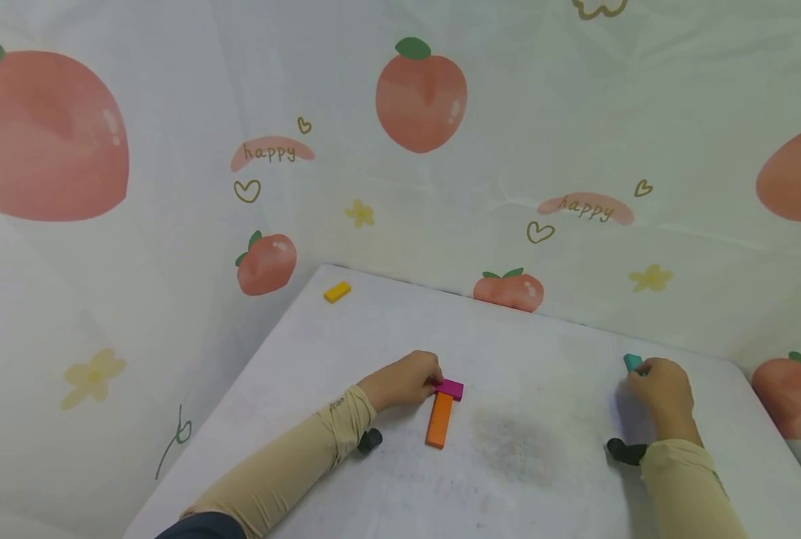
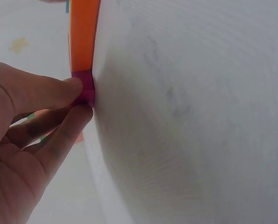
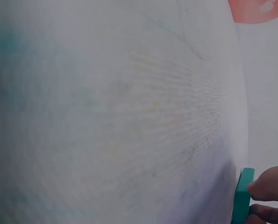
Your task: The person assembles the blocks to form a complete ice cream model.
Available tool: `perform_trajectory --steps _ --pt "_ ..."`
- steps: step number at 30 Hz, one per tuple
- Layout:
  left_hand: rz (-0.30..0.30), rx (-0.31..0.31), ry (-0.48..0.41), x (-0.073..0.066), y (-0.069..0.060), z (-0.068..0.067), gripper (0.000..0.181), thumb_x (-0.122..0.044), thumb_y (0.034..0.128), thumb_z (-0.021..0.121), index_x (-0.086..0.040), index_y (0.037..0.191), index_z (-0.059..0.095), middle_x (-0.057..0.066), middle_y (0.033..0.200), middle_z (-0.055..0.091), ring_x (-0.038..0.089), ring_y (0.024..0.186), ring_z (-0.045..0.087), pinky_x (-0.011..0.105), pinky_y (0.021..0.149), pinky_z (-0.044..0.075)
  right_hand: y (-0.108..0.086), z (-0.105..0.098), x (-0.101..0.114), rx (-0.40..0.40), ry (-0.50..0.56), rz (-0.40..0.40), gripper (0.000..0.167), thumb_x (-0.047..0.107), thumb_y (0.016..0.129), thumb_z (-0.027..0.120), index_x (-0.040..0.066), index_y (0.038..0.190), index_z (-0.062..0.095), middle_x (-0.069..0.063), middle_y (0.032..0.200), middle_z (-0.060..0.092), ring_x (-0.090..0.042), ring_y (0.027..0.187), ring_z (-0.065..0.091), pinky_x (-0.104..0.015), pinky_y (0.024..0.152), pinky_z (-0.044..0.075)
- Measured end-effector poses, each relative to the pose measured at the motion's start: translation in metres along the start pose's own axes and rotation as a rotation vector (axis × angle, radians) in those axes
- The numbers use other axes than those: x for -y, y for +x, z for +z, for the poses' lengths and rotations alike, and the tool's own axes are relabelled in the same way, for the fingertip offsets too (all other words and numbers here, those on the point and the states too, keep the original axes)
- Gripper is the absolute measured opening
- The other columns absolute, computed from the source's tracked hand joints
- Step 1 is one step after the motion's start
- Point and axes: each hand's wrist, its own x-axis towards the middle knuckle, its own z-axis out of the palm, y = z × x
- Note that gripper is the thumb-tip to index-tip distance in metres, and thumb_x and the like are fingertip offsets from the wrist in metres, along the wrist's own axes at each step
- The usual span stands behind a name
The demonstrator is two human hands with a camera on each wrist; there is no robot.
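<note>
A magenta block [image 1: 451, 388] lies on the white table against the far end of a longer orange block [image 1: 439, 421]. My left hand [image 1: 403, 378] pinches the magenta block by its left end; the left wrist view shows thumb and fingertip on the magenta block [image 2: 87, 88], with the orange block [image 2: 84, 37] touching it. Far to the right, my right hand [image 1: 666, 389] pinches a teal block [image 1: 632, 362] near the table's back edge. In the right wrist view the teal block [image 3: 243, 195] sits between thumb and fingers at the lower right corner.
A yellow block [image 1: 337, 292] lies at the table's far left corner. The white tabletop [image 1: 522, 352] has a greyish smudge near its middle. Behind and to the left hangs a pale curtain [image 1: 346, 90] printed with peaches. A black camera piece [image 1: 370, 440] sits at the left wrist.
</note>
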Motion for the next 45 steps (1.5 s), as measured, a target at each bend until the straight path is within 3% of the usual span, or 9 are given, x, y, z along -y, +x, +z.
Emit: perform_trajectory --steps 14,20,27,45 --pt "-0.023 0.007 -0.040 0.001 -0.001 0.001 0.021 -0.006 0.0992 0.073 -0.004 0.118 0.080 0.003 0.106 0.073 0.009 0.091 0.060 0.021 0.090 0.057 0.002 0.008 0.005 -0.022 0.005 -0.025 0.043 0.012 0.091 0.058 -0.019 0.120 0.062 -0.044 0.122 0.060 -0.059 0.107 0.060 -0.066 0.088 0.050" --pt "-0.020 0.009 -0.051 0.002 -0.001 0.001 0.019 -0.007 0.0999 0.072 -0.004 0.118 0.078 0.002 0.104 0.070 0.009 0.091 0.057 0.020 0.088 0.055 0.003 0.014 0.012 -0.033 0.023 -0.059 0.038 0.010 0.089 0.059 -0.018 0.114 0.066 -0.041 0.114 0.065 -0.054 0.100 0.063 -0.064 0.084 0.051" --pt "-0.020 0.004 -0.053 0.003 -0.002 0.001 0.022 -0.007 0.0998 0.071 -0.004 0.121 0.076 0.003 0.106 0.068 0.010 0.093 0.056 0.021 0.090 0.054 0.002 0.024 0.025 -0.011 0.034 -0.095 0.039 0.011 0.090 0.060 -0.017 0.116 0.067 -0.042 0.120 0.064 -0.057 0.108 0.062 -0.067 0.092 0.050" --pt "-0.030 -0.003 -0.095 0.004 -0.004 0.001 0.026 -0.006 0.0978 0.070 -0.003 0.124 0.074 0.004 0.108 0.067 0.012 0.094 0.058 0.021 0.089 0.054 0.003 0.044 0.057 -0.013 0.043 -0.226 0.028 0.007 0.093 0.065 -0.015 0.109 0.071 -0.037 0.114 0.069 -0.051 0.104 0.064 -0.065 0.092 0.052"
